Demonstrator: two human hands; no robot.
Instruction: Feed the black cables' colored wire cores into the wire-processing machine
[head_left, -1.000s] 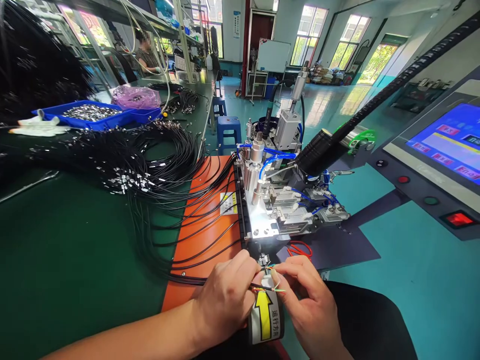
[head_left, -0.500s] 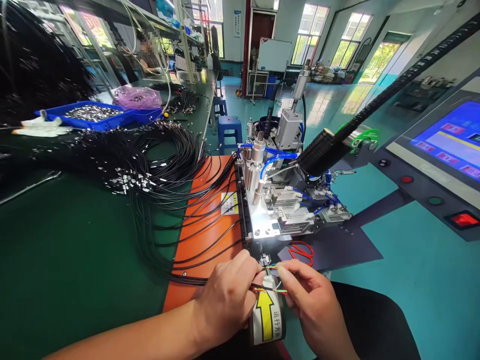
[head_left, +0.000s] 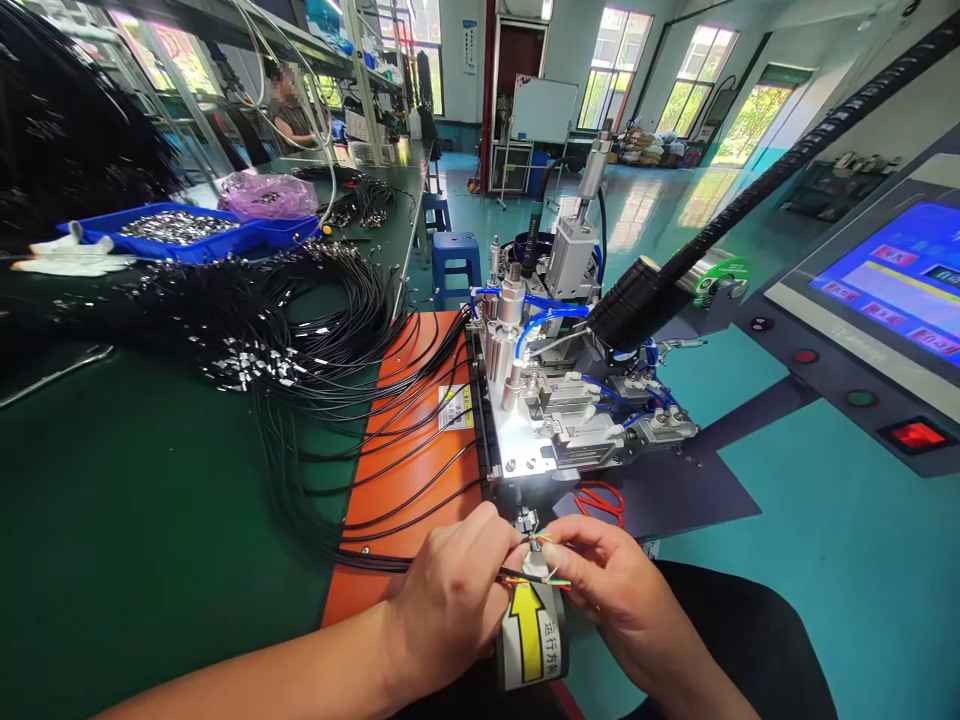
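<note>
My left hand (head_left: 465, 585) is closed around several black cables (head_left: 375, 562) that run in from the left. Out of their stripped ends come thin coloured wires (head_left: 559, 583), red, green, yellow and white among them. Across from it, my right hand (head_left: 611, 595) pinches at the wires with thumb and forefinger, close to the left fingertips; the exact contact is partly hidden. Both hands are just in front of a small metal fixture (head_left: 527, 520) on the machine (head_left: 525, 430). Below them is a white round part with a yellow arrow (head_left: 531, 635).
Black cables with metal connectors (head_left: 259, 365) lie heaped on the green table (head_left: 150, 470). Behind them are a blue tray (head_left: 247, 243) of small metal parts and a pink bag (head_left: 268, 195). Red-handled scissors (head_left: 600, 503) lie right of the fixture. A control panel (head_left: 862, 350) stands at right; a person (head_left: 289, 115) sits far back.
My right fingers have shifted slightly left and down along the wires, and the tips of the upper wires now fan out above them. My left hand keeps its grip on the cables.
</note>
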